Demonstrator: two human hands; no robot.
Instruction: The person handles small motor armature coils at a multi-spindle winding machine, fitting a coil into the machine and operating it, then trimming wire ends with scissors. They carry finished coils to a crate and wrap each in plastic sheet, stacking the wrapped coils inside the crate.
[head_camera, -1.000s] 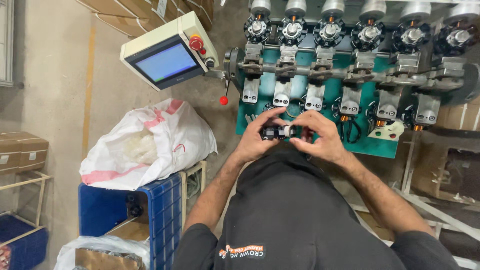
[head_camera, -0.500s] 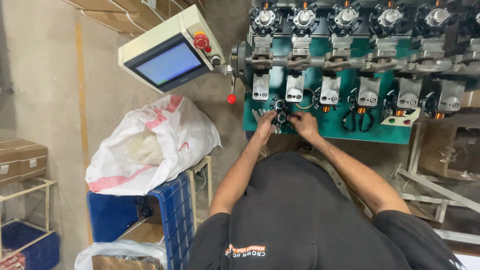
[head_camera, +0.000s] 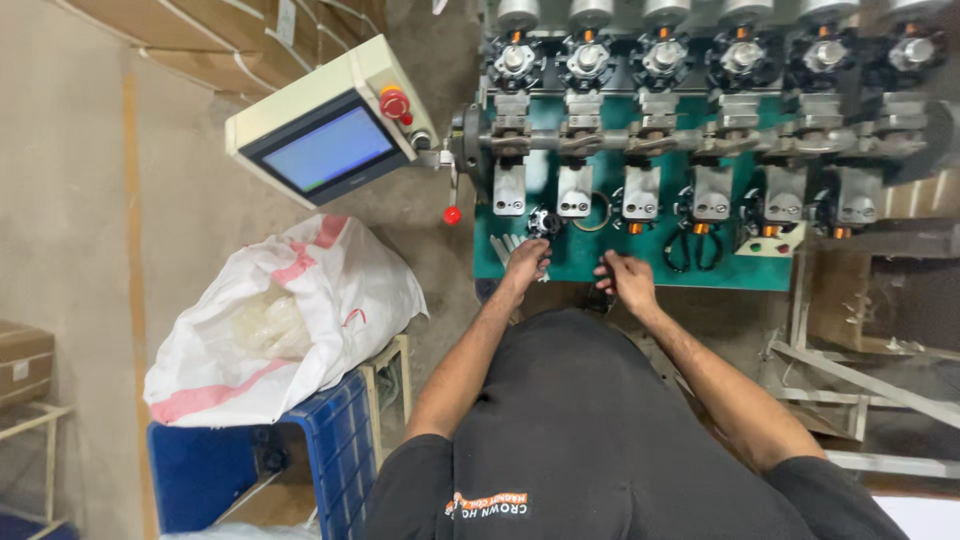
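Scissors (head_camera: 692, 245) and brackets (head_camera: 641, 192) crowd the green plate (head_camera: 660, 270), seemingly

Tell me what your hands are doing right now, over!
Left hand touching small black round part on green machine bed. Right hand resting at bed's front edge, grip unclear. Scissors lying right, apart.

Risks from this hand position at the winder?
1. The left hand sits right beside the small black round part under the row of grey spindle heads; fingers might get caught if the machine runs.
2. The right hand works close to the black-handled scissors lying on the green machine plate; a nick seems possible.
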